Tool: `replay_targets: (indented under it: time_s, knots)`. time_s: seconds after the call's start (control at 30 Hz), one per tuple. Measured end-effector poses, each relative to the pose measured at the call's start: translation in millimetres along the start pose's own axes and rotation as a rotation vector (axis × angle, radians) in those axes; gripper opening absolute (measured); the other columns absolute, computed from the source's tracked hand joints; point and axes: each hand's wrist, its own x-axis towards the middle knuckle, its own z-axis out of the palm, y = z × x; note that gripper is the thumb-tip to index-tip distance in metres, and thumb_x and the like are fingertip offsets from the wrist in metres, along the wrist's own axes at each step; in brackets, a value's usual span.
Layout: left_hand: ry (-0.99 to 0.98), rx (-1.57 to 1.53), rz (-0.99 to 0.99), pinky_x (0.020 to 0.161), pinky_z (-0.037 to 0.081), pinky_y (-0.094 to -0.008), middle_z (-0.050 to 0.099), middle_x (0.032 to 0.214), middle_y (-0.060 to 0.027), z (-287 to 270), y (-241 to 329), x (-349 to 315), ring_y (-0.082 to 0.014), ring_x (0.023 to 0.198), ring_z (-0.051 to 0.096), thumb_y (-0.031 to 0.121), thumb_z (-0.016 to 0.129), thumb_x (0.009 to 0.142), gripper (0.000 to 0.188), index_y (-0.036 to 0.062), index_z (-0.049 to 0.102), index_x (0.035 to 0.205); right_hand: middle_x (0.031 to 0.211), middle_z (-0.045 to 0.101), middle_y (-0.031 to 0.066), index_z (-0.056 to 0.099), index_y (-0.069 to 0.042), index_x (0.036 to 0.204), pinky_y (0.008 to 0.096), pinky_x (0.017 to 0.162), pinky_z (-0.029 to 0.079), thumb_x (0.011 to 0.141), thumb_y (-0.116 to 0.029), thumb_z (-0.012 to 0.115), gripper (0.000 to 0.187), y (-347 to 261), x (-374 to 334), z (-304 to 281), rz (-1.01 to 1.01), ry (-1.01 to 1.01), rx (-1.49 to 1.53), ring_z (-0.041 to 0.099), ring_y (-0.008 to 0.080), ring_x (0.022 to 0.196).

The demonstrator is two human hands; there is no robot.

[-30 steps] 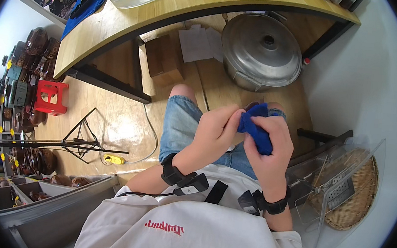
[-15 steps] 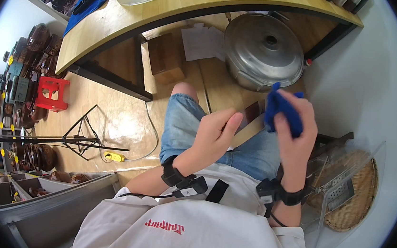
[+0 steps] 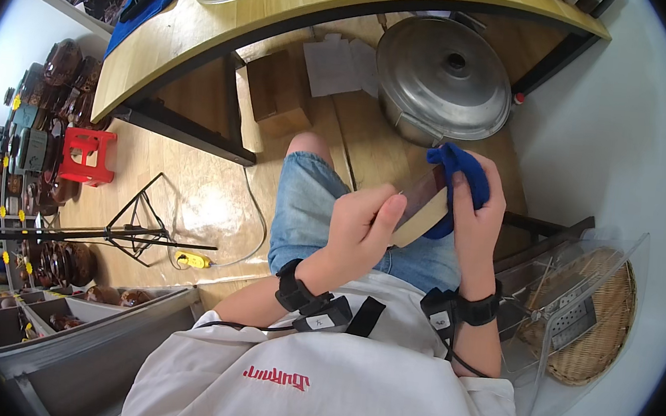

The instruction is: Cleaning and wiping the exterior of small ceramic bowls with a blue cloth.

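A red stool (image 3: 85, 156) was seen far left. A tan board (image 3: 422, 217) was gripped by the left hand (image 3: 359, 227) above the lap, while a blue cloth (image 3: 460, 180) was clenched in the right hand (image 3: 477, 214) against it.

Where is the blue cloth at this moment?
In the head view the blue cloth is in the right hand, right of centre, pressed against the flat tan piece that the left hand holds, just below the big metal pot lid.
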Motion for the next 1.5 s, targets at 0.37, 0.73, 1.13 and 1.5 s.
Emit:
replay_targets:
  time_s: [0.37,0.73,1.13,1.5]
  knots:
    - [0.032,-0.089,-0.137,0.046,0.032,-0.0287,0.040,0.053,-0.0106,2,-9,7,-0.0199,0.047,0.038,0.015,0.047,0.088,0.026,-0.0015,0.048,0.068,0.111,0.055,0.0100,0.059,-0.009,0.102,0.0363,0.087,0.040,0.064,0.004,0.058,0.040,-20,-9,16,-0.483,-0.078,-0.294,0.050,0.0298,0.103]
    - [0.082,-0.306,-0.238,0.046,0.030,-0.0245,0.045,0.057,0.0009,-6,-15,2,-0.0065,0.052,0.037,0.023,0.044,0.091,0.032,0.0010,0.049,0.069,0.110,0.056,0.0121,0.054,0.002,0.101,0.0295,0.092,0.037,0.083,-0.004,0.045,0.020,6,-8,7,0.047,0.017,0.263,0.052,0.0207,0.102]
    - [-0.035,-0.895,-0.735,0.066,0.046,-0.0226,0.061,0.086,-0.0034,-12,1,29,-0.0083,0.076,0.057,0.029,0.041,0.092,0.032,0.0018,0.057,0.095,0.107,0.058,0.0158,0.062,-0.003,0.093,0.0376,0.094,0.035,0.063,0.000,0.054,0.032,-22,11,-26,-0.445,-0.335,-0.010,0.048,0.0337,0.112]
    - [0.109,-1.243,-0.692,0.092,0.041,-0.0380,0.053,0.115,-0.0133,-8,-8,36,-0.0252,0.106,0.052,0.040,0.032,0.092,0.047,0.0037,0.047,0.117,0.110,0.057,0.0191,0.061,0.000,0.096,0.0406,0.093,0.037,0.060,0.002,0.056,0.037,-5,-17,-16,-0.585,-0.083,-0.095,0.048,0.0403,0.110]
